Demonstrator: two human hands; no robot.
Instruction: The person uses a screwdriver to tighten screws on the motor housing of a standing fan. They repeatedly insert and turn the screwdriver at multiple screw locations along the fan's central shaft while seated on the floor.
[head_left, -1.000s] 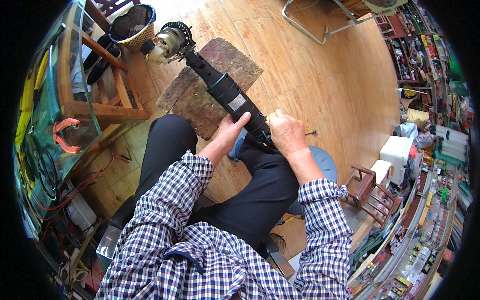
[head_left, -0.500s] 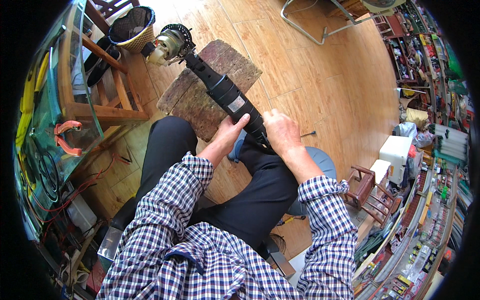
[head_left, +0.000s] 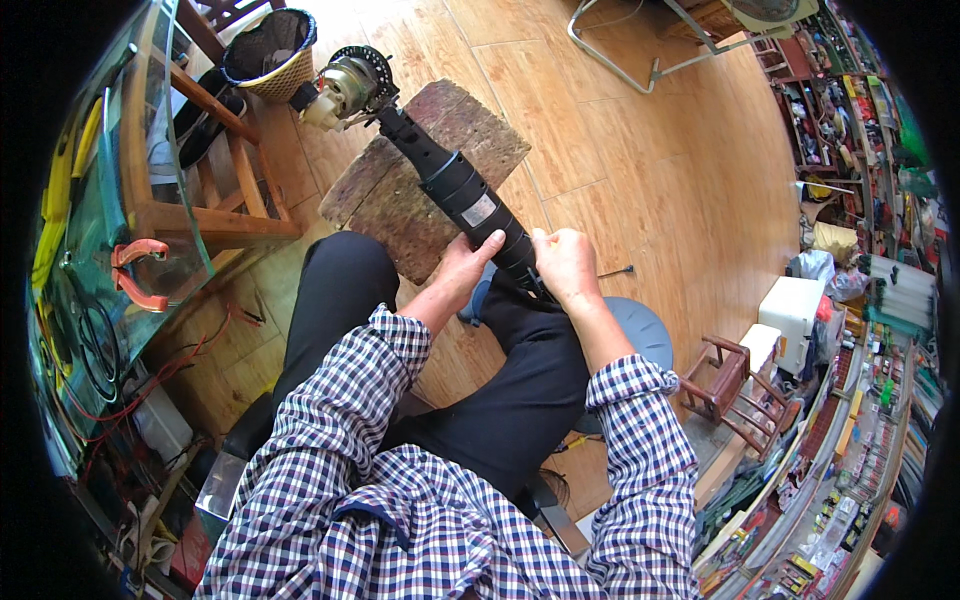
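A long black cylindrical tool body with a pale label lies slanted from far left to near right. Its far end carries a metal, motor-like unit with a black slotted disc. My left hand is closed round the near part of the cylinder, thumb on top. My right hand is closed in a fist-like pinch beside the near end, which rests by my right thigh. What its fingers hold is hidden. A thin dark rod shows just right of this hand; whether the hand holds it cannot be told.
Under the tool stands a worn wooden block. A wicker basket is at the far left, near a glass-topped table with an orange clamp. At right are a blue-grey round stool, a small wooden stool and crowded shelves.
My right hand has turned slightly, and its forearm has swung a little left. My left hand keeps its grip on the cylinder. The whole view has shifted slightly.
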